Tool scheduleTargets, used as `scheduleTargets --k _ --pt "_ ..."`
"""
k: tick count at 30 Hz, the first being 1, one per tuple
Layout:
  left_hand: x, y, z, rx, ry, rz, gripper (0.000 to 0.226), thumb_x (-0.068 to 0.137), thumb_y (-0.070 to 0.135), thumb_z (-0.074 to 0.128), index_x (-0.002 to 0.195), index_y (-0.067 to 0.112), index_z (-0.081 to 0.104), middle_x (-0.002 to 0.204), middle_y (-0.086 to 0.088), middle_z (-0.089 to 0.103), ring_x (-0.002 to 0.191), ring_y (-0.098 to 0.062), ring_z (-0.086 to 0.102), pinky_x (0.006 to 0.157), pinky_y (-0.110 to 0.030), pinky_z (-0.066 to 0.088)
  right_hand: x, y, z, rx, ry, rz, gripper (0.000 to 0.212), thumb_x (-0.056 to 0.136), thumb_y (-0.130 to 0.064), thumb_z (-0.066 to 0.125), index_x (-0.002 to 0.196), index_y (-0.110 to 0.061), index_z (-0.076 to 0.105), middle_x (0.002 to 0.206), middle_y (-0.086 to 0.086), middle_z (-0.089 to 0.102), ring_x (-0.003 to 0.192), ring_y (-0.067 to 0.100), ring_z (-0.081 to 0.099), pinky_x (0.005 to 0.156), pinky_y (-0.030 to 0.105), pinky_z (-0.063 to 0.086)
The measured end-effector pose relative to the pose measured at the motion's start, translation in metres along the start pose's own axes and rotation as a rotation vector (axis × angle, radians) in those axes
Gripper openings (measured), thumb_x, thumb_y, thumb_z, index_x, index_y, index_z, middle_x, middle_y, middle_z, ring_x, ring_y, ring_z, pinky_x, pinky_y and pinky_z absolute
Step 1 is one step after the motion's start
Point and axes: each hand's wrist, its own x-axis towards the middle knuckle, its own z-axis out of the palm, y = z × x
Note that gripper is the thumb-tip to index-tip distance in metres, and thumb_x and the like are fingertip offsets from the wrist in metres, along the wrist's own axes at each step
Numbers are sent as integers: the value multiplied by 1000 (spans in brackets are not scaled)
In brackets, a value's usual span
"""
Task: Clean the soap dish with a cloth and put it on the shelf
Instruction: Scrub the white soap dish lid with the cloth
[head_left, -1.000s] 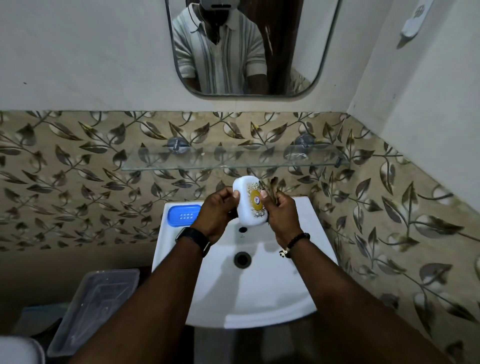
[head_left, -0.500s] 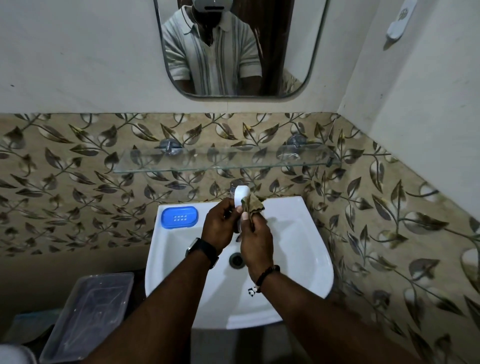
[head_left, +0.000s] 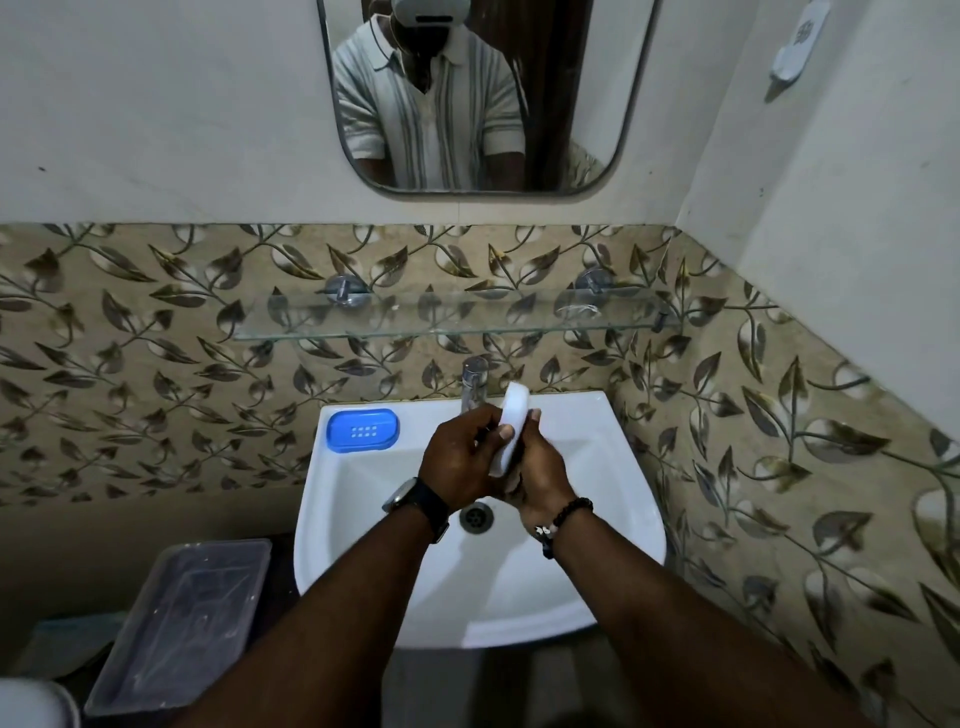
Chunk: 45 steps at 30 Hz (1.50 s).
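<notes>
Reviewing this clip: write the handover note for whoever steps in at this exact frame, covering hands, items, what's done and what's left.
Left hand: grips the white soap dish, held edge-up over the sink.
Right hand: pressed against the dish's far face; the cloth is hidden, probably under that palm.
Glass shelf: above the tap, dish not on it yet.
A blue tray sits on the sink's back left corner.
Done: dish in hand, wiping apparently under way.
Left: finish wiping, set the dish on the shelf.

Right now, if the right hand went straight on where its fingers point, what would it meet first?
The right hand, cupping the soap dish, would probably meet the tiled wall right of the tap; depth unclear.
</notes>
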Motion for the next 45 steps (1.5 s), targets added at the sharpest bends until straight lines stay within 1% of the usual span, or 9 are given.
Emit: scheduleTargets --k 7,13,18,22,27,31,36,39,45 --pt "2 1 -9 669 -194 315 13 82 28 63 94 24 61 89 4 59 83 -24 54 57 -33 40 -3 1 -12 11 -66 51 73 91 -69 45 118 -5 68 114 22 72 104 40 70 81 57 58" --pt "-3 -14 -10 864 -46 565 14 80 9 70 90 18 69 104 -4 66 96 -32 58 66 -35 43 2 -8 -22 -383 279 -262 14 84 -26 75 88 -13 72 80 7 70 80 30 68 81 56 58" --pt "-13 -31 -13 667 182 318 35 97 46 53 120 20 61 142 -10 46 130 -32 39 106 -42 33 1 -3 -34 -513 379 -332 14 81 -28 75 72 -21 67 75 3 71 78 32 69 73 53 60" --pt "-19 -36 -13 424 173 36 46 96 52 49 136 29 48 129 3 51 95 0 56 86 -30 50 1 -2 -34 -585 439 -375 13 80 -24 74 76 -14 66 72 0 69 75 29 68 71 42 58" --pt "-20 -37 -13 -58 158 -78 14 98 35 55 113 34 54 100 15 64 74 -13 70 73 -47 61 3 -1 -37 -656 491 -358 15 81 -24 74 75 -16 63 69 -9 63 76 25 63 71 29 48" --pt "-20 -29 -13 -430 104 -281 46 92 29 69 132 37 48 77 3 61 77 -21 73 76 -42 62 1 -1 -40 -667 485 -389 17 86 -31 75 81 -20 61 73 -10 60 84 26 65 74 29 46" --pt "-18 -19 -11 -606 75 -422 48 92 18 69 137 28 55 91 -19 62 89 -42 72 81 -45 61 -9 6 -44 -1323 571 -1022 18 87 -12 60 103 -16 68 101 6 64 89 31 59 67 36 45" --pt "-18 -11 -4 -623 39 -397 41 91 16 70 129 31 61 88 -16 61 87 -38 73 80 -47 61 -9 3 -39 -1555 344 -1264 37 78 -10 50 107 -20 70 108 4 67 98 29 57 80 39 43" --pt "-19 -16 -9 -626 7 -404 41 93 10 67 130 25 61 88 -14 57 80 -30 72 82 -50 60 -4 -8 -35 -1428 -208 -1252 31 87 -8 55 112 -17 72 112 1 71 104 25 61 90 33 48"
